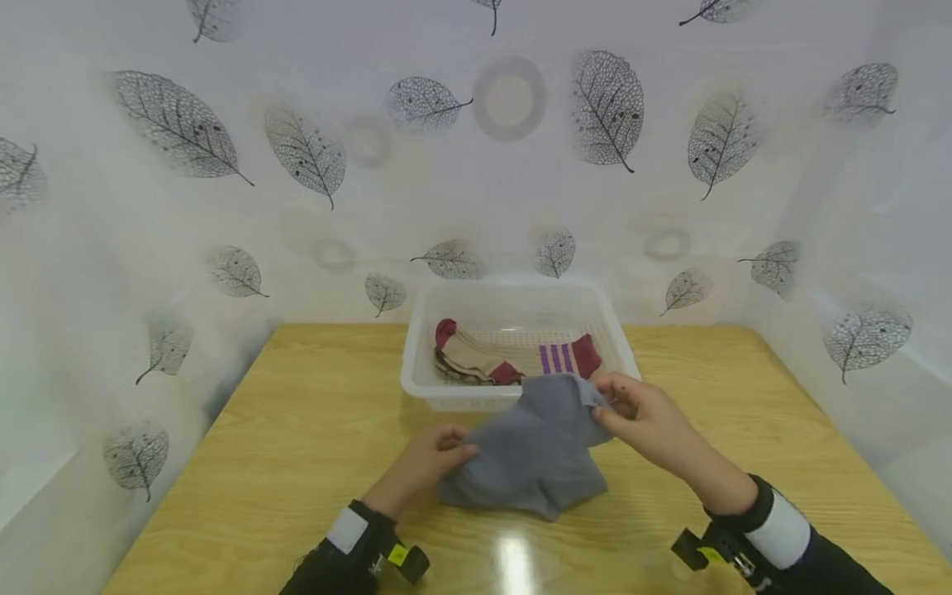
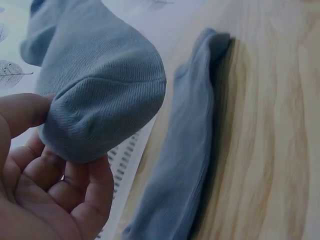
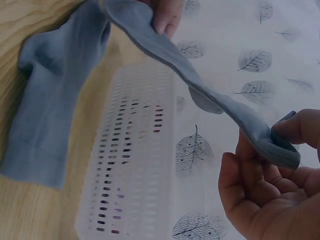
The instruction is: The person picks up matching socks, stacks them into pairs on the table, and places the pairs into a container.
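A grey-blue sock point(image 2: 110, 65) is held up between both hands. My left hand point(image 1: 427, 463) pinches it at the rounded, seamed toe, thumb on one side and fingers beneath. At the other end, my right hand point(image 1: 654, 421) pinches the sock's edge between thumb and fingers, as the right wrist view also shows. A second grey-blue sock point(image 3: 55, 105) lies flat on the wooden table, below the held one and apart from it in the left wrist view. From the head camera the two socks overlap and part of the lower one is hidden.
A white perforated plastic basket point(image 1: 411, 372) stands at the back of the table point(image 1: 297, 430), just beyond the hands. Inside lie beige socks point(image 1: 483, 351) with maroon ends and purple stripes. Leaf-patterned sheeting point(image 1: 446, 198) rises behind and along both sides.
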Demonstrator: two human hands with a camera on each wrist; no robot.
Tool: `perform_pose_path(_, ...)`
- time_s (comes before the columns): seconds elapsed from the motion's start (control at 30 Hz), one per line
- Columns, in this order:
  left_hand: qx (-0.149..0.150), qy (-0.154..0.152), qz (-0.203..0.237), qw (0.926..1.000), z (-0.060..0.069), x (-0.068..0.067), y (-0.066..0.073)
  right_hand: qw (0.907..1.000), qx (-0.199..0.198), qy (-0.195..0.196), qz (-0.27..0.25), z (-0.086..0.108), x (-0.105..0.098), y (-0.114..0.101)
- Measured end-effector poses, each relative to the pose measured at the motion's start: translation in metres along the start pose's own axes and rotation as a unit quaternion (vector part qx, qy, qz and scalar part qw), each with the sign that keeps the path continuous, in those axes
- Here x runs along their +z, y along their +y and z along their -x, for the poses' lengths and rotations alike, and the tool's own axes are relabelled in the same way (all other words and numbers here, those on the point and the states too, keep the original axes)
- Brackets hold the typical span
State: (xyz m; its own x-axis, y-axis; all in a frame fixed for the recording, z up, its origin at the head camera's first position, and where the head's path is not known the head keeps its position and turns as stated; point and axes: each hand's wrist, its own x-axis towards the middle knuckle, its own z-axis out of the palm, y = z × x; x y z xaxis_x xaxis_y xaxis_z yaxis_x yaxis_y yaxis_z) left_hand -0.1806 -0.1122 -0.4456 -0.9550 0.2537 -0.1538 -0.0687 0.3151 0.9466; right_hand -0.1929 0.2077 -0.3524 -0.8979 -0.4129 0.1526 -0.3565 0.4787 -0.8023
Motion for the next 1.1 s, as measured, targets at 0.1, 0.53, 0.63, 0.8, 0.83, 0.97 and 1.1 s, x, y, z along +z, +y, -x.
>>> perform_pose_path(0.1, -0.022, 0.028, -0.009, 0.9993, 0.001, -0.008, -0.001, 0.9987, 0.048, -0.009, 0.013, 0.001, 0.008, 0.014)
perform_pose_path(0.53, -0.029, 0.02, -0.135, 0.9902, -0.002, -0.017, -0.016, 0.985, 0.142, -0.097, 0.014, 0.009, 0.045, 0.079)
perform_pose_path(0.63, -0.046, -0.001, -0.151, 0.9875, 0.002, -0.021, -0.011, 0.9826, 0.155, -0.09, 0.047, 0.006, 0.044, 0.086)
perform_pose_path(0.8, -0.063, 0.017, -0.197, 0.9781, 0.009, -0.026, -0.006, 0.9794, 0.162, -0.058, 0.105, 0.006, 0.038, 0.097)
perform_pose_path(0.83, -0.066, 0.021, -0.209, 0.9754, 0.011, -0.027, -0.006, 0.9791, 0.166, -0.058, 0.102, 0.006, 0.037, 0.099)
perform_pose_path(0.97, -0.07, 0.01, -0.226, 0.9716, 0.015, -0.029, -0.009, 0.9804, 0.169, -0.08, 0.061, 0.01, 0.034, 0.101)
perform_pose_path(1.1, -0.046, -0.004, -0.226, 0.9731, 0.015, -0.028, -0.015, 0.9849, 0.148, -0.087, 0.024, 0.01, 0.036, 0.1)
